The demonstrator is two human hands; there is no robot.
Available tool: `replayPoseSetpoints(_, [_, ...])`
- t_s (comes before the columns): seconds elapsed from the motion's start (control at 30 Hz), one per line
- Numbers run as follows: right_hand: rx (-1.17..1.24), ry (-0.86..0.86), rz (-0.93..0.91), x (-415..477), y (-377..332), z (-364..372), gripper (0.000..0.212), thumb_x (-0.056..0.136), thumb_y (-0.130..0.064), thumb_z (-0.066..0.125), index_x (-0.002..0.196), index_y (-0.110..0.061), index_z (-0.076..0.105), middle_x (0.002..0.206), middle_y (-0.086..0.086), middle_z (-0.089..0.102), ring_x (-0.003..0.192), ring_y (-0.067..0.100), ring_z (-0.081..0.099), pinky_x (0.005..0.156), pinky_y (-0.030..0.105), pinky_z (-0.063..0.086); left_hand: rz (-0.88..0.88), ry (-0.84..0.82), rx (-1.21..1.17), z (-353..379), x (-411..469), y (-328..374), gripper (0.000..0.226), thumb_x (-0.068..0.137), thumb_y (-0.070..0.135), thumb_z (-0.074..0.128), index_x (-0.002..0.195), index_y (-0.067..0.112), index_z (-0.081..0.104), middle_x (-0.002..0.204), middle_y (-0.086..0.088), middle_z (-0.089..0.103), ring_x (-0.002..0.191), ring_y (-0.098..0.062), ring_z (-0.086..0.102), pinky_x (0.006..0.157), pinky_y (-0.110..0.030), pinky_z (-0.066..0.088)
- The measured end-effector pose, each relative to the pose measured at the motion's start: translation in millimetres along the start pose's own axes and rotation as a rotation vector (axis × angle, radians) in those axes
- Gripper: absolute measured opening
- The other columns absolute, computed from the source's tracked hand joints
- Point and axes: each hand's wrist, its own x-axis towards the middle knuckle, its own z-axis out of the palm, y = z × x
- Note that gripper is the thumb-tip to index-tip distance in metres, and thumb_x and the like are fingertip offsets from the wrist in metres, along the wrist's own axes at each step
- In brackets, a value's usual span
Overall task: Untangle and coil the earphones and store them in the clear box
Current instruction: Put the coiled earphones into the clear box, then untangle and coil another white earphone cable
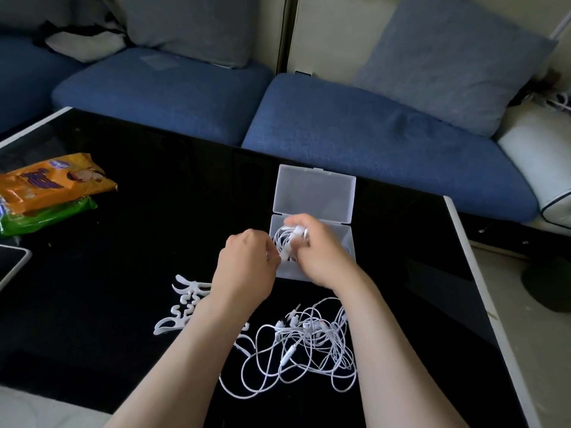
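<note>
On the black table point(154, 211) the clear box point(315, 193) lies open, lid back. Nearer me sits a loose tangle point(309, 344) of white earphones. Over the box, my right hand point(318, 254) grips a coil point(282, 239); my left hand point(247, 267) pinches its cord.

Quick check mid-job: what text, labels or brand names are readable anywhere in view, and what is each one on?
No text here reads clearly.
On the orange packet: large purple print and a blue oval logo, too blurred to read.
On the green packet: no legible print.
On the black table: a white brush-style mark, partly hidden, unreadable.
On the clear box: no label visible.
</note>
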Motion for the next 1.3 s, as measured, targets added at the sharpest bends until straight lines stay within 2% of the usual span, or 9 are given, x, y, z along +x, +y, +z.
replayPoseSetpoints(0.17, [-0.201,-0.019,0.012,3.4,-0.6,17.6,0.053,0.109,-0.019,0.049,0.156,-0.016,0.026,0.140,0.021,0.052,0.126,0.036,0.052,0.092,0.036,0.039,-0.059,0.038,-0.031,3.2,1.7,-3.4,0.028,0.089,0.026,0.081,0.096,0.022,0.054,0.099,-0.003,0.065,0.090,-0.027,0.064,0.076,-0.040,0.052])
replayPoseSetpoints(0.27, [-0.183,0.141,-0.087,4.5,-2.0,23.4,0.040,0.102,-0.019,0.066,0.140,-0.011,0.055,0.134,0.011,0.057,0.121,0.030,0.057,0.086,0.024,0.033,-0.048,0.046,-0.019,2.9,-0.4,-3.2,0.024,0.090,0.026,0.081,0.094,0.018,0.058,0.096,-0.005,0.066,0.091,-0.030,0.064,0.079,-0.046,0.055])
replayPoseSetpoints(0.37, [-0.362,0.222,-0.105,6.6,-5.1,27.6,0.014,0.096,-0.025,0.068,0.107,-0.024,0.077,0.118,0.006,0.062,0.115,0.035,0.054,0.095,0.039,0.040,-0.086,0.035,0.036,-0.3,-2.7,-4.2,0.027,0.090,0.035,0.081,0.089,0.020,0.058,0.094,-0.002,0.065,0.086,-0.030,0.064,0.072,-0.042,0.053])
replayPoseSetpoints(0.5, [-0.529,0.094,-0.061,2.5,-12.1,25.4,0.034,0.100,-0.012,0.054,0.120,-0.031,0.073,0.128,0.005,0.059,0.124,0.036,0.049,0.101,0.044,0.037,-0.076,-0.063,0.147,-3.5,-7.2,-6.2,0.022,0.090,0.033,0.079,0.093,0.026,0.058,0.101,0.000,0.064,0.088,-0.027,0.064,0.069,-0.036,0.049])
replayPoseSetpoints(0.7, [-0.553,0.138,-0.140,-17.7,-11.8,15.9,0.050,0.094,-0.001,0.053,0.137,-0.026,0.059,0.137,0.003,0.059,0.126,0.034,0.046,0.100,0.044,0.034,-0.008,-0.211,0.149,-13.8,-16.9,-2.3,0.024,0.084,0.015,0.072,0.091,0.034,0.060,0.099,0.002,0.067,0.089,-0.023,0.067,0.078,-0.044,0.061])
replayPoseSetpoints(0.93, [-0.239,0.419,-0.008,-69.9,16.4,-11.2,0.015,0.085,-0.009,0.057,0.078,-0.021,0.060,0.085,0.001,0.069,0.086,0.033,0.067,0.083,0.045,0.057,0.218,-0.705,0.321,-21.2,-47.2,12.1,0.055,0.086,0.007,0.069,0.136,0.031,0.064,0.130,0.005,0.058,0.112,-0.013,0.057,0.089,-0.028,0.053])
replayPoseSetpoints(1.0, [-0.210,0.266,0.106,-84.7,35.6,-13.3,0.010,0.085,-0.018,0.065,0.091,-0.025,0.069,0.094,-0.004,0.070,0.091,0.024,0.068,0.089,0.042,0.059,0.244,-0.701,0.349,-21.0,-52.6,12.4,0.042,0.091,0.019,0.075,0.131,0.028,0.068,0.132,0.004,0.061,0.123,-0.016,0.055,0.096,-0.030,0.052])
replayPoseSetpoints(1.13, [-0.263,-0.140,0.136,-116.5,69.1,-9.1,0.057,0.094,-0.033,0.072,0.148,-0.040,0.053,0.143,0.003,0.047,0.135,0.025,0.043,0.099,0.034,0.045,0.224,-0.618,0.327,-19.0,-65.2,14.7,0.021,0.103,0.032,0.062,0.118,0.024,0.075,0.123,0.002,0.072,0.125,-0.018,0.059,0.099,-0.032,0.050])
replayPoseSetpoints(1.3, [-0.400,-0.007,0.130,-140.8,78.4,-5.8,0.033,0.100,-0.038,0.068,0.132,-0.030,0.066,0.127,0.003,0.061,0.117,0.026,0.061,0.096,0.039,0.055,0.184,-0.525,0.280,-18.9,-79.0,18.9,0.019,0.102,0.027,0.056,0.110,0.029,0.072,0.114,0.002,0.070,0.106,-0.017,0.064,0.086,-0.029,0.052])
